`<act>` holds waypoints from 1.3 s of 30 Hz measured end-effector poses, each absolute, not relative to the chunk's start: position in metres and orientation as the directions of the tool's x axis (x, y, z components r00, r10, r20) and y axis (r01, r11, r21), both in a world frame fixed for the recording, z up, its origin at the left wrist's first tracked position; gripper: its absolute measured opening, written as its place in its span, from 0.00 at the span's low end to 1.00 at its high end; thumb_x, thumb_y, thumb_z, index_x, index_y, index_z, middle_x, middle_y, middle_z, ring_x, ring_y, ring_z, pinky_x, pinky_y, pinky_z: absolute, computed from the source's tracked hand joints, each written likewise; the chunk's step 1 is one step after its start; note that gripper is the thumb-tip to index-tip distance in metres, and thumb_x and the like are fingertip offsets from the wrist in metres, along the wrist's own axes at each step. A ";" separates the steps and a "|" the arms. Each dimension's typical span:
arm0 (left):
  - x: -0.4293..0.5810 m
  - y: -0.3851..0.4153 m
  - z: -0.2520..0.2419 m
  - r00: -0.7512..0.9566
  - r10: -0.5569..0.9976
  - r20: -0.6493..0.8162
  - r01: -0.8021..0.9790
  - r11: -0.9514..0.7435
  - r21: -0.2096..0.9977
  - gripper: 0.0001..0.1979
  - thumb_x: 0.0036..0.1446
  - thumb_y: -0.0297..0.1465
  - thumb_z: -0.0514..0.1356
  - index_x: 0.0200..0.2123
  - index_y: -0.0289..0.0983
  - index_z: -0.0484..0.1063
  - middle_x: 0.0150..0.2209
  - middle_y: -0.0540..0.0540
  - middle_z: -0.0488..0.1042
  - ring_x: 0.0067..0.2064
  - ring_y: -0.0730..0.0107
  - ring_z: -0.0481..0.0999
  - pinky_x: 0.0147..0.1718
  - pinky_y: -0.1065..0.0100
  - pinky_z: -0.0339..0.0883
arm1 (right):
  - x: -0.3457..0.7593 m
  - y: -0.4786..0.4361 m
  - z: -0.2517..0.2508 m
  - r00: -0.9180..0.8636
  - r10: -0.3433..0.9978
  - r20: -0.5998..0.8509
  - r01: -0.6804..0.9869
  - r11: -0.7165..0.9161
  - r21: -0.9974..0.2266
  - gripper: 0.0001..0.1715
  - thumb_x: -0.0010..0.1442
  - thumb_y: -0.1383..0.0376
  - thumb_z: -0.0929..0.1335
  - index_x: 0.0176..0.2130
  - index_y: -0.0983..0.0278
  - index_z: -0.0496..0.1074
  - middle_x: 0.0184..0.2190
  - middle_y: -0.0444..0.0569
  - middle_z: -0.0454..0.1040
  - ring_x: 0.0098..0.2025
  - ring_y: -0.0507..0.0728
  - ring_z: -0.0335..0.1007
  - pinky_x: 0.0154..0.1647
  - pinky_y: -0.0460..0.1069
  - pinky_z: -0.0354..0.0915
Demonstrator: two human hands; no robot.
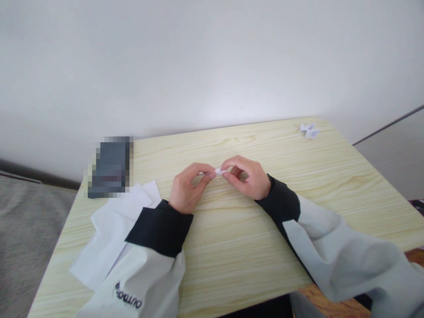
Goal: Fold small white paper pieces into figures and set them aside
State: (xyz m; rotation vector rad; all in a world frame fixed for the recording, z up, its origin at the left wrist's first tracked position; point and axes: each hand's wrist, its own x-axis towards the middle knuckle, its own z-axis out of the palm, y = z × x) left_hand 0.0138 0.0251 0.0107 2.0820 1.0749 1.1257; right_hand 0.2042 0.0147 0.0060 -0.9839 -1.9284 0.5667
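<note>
A small piece of folded white paper (218,171) is pinched between my two hands, a little above the middle of the table. My left hand (189,186) grips its left side between thumb and fingers. On the other side, the thumb and index finger of my right hand (249,176) close on the paper's right end. The fingertips of both hands nearly meet and cover much of the piece, so its exact shape cannot be made out.
Loose white paper sheets (109,238) lie overlapping at the left, partly under my left sleeve. Behind them is a dark, pixelated flat object (111,165). Small folded white paper pieces (310,131) sit at the table's (225,256) far right corner. A white wall (212,66) borders the back edge.
</note>
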 end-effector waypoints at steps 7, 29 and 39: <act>0.014 0.024 0.011 0.318 0.855 0.410 0.416 -0.515 0.750 0.04 0.56 0.31 0.58 0.33 0.37 0.72 0.34 0.49 0.76 0.37 0.71 0.73 0.40 0.70 0.66 | 0.204 0.016 0.002 -0.248 0.837 0.487 0.359 0.547 -0.757 0.06 0.58 0.66 0.66 0.39 0.64 0.67 0.38 0.50 0.75 0.23 0.46 0.69 0.24 0.42 0.68; 0.014 0.023 0.011 0.314 0.858 0.406 0.417 -0.509 0.753 0.05 0.56 0.32 0.58 0.34 0.36 0.72 0.32 0.50 0.78 0.35 0.72 0.76 0.36 0.73 0.69 | 0.203 0.017 0.003 -0.320 0.762 0.564 0.390 0.648 -0.654 0.06 0.58 0.69 0.65 0.37 0.64 0.73 0.46 0.53 0.73 0.25 0.45 0.69 0.25 0.43 0.70; 0.013 0.021 0.006 0.415 0.772 0.482 0.468 -0.635 0.614 0.05 0.54 0.24 0.59 0.35 0.35 0.73 0.33 0.49 0.78 0.33 0.74 0.77 0.35 0.75 0.70 | 0.203 0.017 0.002 -0.356 0.722 0.594 0.411 0.691 -0.594 0.07 0.59 0.70 0.64 0.37 0.62 0.73 0.44 0.52 0.73 0.31 0.49 0.71 0.25 0.43 0.69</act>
